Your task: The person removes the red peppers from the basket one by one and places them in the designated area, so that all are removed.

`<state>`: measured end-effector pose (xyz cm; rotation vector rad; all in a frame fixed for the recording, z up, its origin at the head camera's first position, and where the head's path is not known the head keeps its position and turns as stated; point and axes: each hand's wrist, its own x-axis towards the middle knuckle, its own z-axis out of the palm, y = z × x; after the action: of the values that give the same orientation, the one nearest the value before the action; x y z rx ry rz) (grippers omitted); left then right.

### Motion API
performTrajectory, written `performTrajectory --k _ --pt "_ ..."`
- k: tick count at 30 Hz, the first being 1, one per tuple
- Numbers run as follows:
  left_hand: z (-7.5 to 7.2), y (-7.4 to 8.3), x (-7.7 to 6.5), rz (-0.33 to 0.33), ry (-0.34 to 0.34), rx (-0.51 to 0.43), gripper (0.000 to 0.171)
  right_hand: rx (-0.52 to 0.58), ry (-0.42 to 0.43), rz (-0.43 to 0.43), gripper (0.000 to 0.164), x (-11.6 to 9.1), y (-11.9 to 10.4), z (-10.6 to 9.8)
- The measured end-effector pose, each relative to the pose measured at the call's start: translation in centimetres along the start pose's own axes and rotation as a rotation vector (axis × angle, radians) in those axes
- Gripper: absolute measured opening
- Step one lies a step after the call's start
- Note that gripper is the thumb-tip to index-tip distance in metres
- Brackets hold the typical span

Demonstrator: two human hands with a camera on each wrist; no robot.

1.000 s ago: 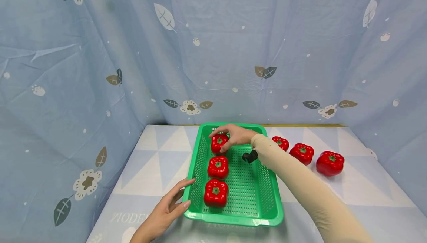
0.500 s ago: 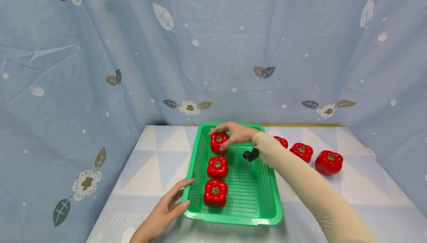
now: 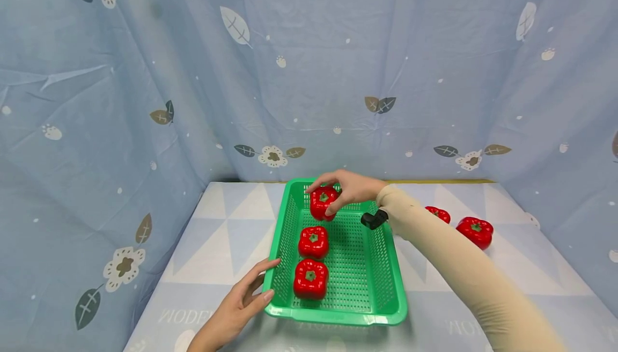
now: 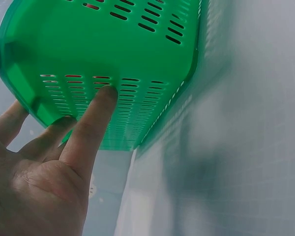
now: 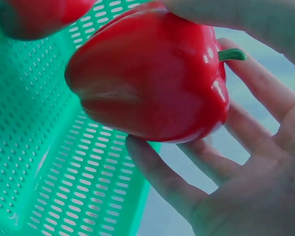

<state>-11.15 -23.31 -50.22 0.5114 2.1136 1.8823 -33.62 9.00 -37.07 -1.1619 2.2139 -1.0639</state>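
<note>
"One at a time: the left hand [image 3: 235,307]?"

"Fingers spread, touching the green basket [image 3: 338,317] at near left."

"And the right hand [image 3: 356,187]?"

"Its fingers hold a red pepper [image 3: 321,205] at the basket's far left."

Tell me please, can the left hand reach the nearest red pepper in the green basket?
Probably yes: the left hand is at the left side of the green basket, close to the nearest pepper. Nothing covers that pepper from above; only the basket's side stands between.
</note>
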Motion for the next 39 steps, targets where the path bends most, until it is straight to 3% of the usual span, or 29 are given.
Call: performTrajectory --k 17,29,39 --pt "0.0 -0.2 0.1 0.029 0.002 -0.001 0.058 -0.07 0.039 -0.087 0.062 -3.8 -2.0 -2.6" --pt "0.0 0.1 0.0 0.019 0.009 0.005 0.058 -0.057 0.086 -0.068 0.061 -9.0 -2.2 -5.0" --pt "0.2 0.1 0.0 0.01 0.027 0.035 0.06 -0.09 0.157 -0.042 0.058 -13.5 -1.7 -5.7"
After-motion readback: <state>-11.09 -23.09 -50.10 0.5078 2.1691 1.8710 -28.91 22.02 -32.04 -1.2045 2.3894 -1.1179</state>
